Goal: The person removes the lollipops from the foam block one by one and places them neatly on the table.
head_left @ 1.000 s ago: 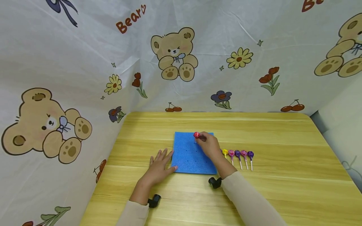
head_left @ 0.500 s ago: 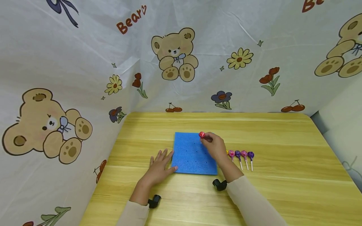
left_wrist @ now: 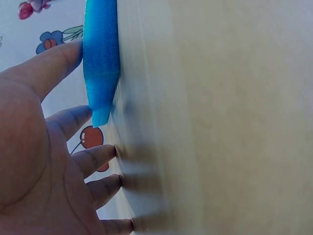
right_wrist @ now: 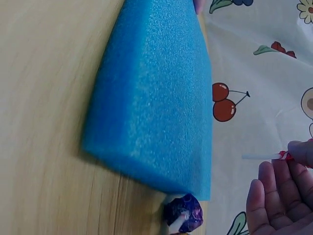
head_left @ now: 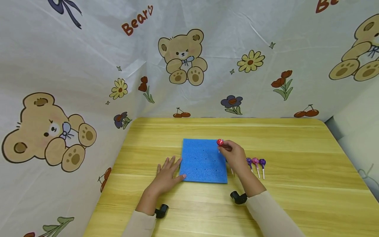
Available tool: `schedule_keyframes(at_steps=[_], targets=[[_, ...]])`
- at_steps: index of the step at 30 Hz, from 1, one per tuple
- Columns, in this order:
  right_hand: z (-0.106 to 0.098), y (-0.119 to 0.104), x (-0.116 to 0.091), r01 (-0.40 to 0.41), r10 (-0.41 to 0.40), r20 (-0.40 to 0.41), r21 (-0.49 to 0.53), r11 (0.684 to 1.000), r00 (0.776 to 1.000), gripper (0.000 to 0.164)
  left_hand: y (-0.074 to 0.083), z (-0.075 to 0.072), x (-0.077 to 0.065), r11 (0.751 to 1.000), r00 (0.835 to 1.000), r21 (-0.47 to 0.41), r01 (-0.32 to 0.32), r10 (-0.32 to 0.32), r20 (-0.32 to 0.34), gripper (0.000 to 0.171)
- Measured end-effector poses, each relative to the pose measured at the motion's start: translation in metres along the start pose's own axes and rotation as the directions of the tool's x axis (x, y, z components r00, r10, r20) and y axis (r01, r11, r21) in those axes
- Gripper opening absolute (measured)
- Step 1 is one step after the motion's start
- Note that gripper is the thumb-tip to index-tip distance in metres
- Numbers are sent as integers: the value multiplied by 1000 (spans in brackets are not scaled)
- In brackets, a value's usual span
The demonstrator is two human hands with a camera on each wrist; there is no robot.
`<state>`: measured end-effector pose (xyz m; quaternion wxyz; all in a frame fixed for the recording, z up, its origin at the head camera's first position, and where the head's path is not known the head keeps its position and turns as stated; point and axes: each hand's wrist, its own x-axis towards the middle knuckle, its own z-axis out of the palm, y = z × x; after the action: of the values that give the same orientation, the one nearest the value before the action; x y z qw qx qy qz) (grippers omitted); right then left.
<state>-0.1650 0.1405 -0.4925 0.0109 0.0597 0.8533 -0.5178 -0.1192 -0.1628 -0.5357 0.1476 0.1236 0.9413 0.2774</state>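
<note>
A square blue foam board [head_left: 192,149] with small holes in its top lies on the table. My left hand [head_left: 166,177] has its fingers spread, thumb and index finger touching the board's left edge. Above the board's far right corner, my right hand [head_left: 235,156] pinches a red lollipop [head_left: 220,142] near its wrapped head. In the right wrist view the white stick [right_wrist: 259,156] is free of the foam. Beside the board's right edge lie other lollipops: a pink one [head_left: 256,161], a purple one [head_left: 262,162] and more, partly hidden by the right hand.
The light wooden table [head_left: 165,131] meets a hanging cloth [head_left: 219,39] with printed bears and flowers at its far edge. In the right wrist view a purple lollipop head [right_wrist: 186,213] lies close to the foam's corner. Black wrist cameras sit below both hands.
My right hand has moved to the right with the red lollipop, from over the middle of the board's far side to its far right corner. The left hand stays put.
</note>
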Motion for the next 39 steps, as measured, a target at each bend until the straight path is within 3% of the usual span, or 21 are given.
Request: schedule_keyframes(at_steps=[9,19,26,34,39], targets=[[-20,11,-10,18,-19,-51,-21,1000,998,24,-1,1,0,1000,1000,0,-2,2,2,78],[-46,30,-15,-24,20,-91,-46,999,996,30,1,-2,-1,1000,1000,3,0,0,2,77],[-70,46,-21,-39,20,-159,-119,992,987,34,3,-2,-1,1000,1000,-1,-3,3,2,77],[-90,66,-28,-91,79,-197,-50,995,977,36,2,-2,-1,1000,1000,-3,-3,3,0,77],[-99,77,-30,-123,104,-231,-69,990,967,41,2,-1,-1,1000,1000,-13,-2,2,5,77]])
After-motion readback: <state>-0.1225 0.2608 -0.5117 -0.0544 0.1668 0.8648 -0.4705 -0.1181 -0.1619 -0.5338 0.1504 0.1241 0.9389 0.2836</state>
